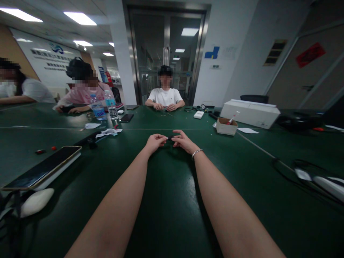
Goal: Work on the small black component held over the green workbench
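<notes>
Over the dark green table, both my hands meet at a small black object, too small to name. My left hand pinches its left end between thumb and fingers. At its right side is my right hand, thumb and a finger against the object and the index finger raised and bent. A silver bracelet circles my right wrist. The fingers partly hide the object.
A phone on a white box lies at left, near crumpled paper. Two water bottles stand further back. A small carton and a long white box are at right, with cables beyond. Three people sit around the table.
</notes>
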A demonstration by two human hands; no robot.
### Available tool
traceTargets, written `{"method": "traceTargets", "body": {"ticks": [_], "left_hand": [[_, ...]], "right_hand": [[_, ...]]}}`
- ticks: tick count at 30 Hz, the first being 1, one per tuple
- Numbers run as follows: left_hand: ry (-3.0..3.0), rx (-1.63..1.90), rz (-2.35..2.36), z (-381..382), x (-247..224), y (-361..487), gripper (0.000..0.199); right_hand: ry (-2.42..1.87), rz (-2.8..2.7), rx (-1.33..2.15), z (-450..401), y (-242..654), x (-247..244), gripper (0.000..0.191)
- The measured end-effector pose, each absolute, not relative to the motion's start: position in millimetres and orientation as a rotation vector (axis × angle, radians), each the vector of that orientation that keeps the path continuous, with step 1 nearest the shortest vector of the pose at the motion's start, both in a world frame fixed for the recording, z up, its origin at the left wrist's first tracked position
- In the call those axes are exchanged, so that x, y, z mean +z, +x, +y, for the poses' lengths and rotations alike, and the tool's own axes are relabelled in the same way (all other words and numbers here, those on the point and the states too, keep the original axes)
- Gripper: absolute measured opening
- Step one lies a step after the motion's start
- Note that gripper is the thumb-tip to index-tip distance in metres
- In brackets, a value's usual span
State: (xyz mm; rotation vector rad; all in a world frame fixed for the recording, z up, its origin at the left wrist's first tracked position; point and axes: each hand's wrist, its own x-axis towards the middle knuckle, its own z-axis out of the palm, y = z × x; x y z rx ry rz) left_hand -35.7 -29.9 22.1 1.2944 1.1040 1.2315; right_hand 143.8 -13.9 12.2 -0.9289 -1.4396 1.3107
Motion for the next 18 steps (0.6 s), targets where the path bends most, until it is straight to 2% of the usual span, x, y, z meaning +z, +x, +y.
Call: {"method": "traceTargets", "body": {"ticks": [3, 4, 7, 8, 12, 13, 16, 18], "left_hand": [[1.293, 1.238, 1.109, -29.1, 21.5, -35.6, 0.024], [1.286, 1.242, 1.112, -28.7, 21.2, -35.6, 0.023], [1.268, 1.247, 1.119, -27.2, 20.2, -35.5, 0.02], [1.267, 1.246, 1.121, -26.7, 19.9, -35.5, 0.019], [1.277, 1.24, 1.114, -25.0, 18.8, -35.9, 0.02], [1.274, 1.241, 1.112, -24.8, 18.6, -36.1, 0.021], [1.261, 1.243, 1.118, -24.8, 18.5, -36.4, 0.019], [1.261, 1.242, 1.114, -25.2, 19.0, -36.4, 0.017]], "right_hand": [[-0.99, -1.485, 1.298, -13.6, 143.0, 12.5, 0.024], [-0.965, -1.5, 1.304, -13.8, 143.1, 12.7, 0.026], [-0.874, -1.478, 1.316, -14.6, 143.7, 13.0, 0.048], [-0.88, -1.46, 1.309, -14.8, 143.7, 13.0, 0.048], [-0.969, -1.459, 1.29, -15.8, 142.7, 13.2, 0.022], [-0.955, -1.464, 1.298, -16.3, 142.7, 13.5, 0.024], [-0.868, -1.421, 1.317, -18.1, 143.4, 14.4, 0.05], [-0.867, -1.391, 1.318, -18.3, 143.7, 14.4, 0.045]]}}
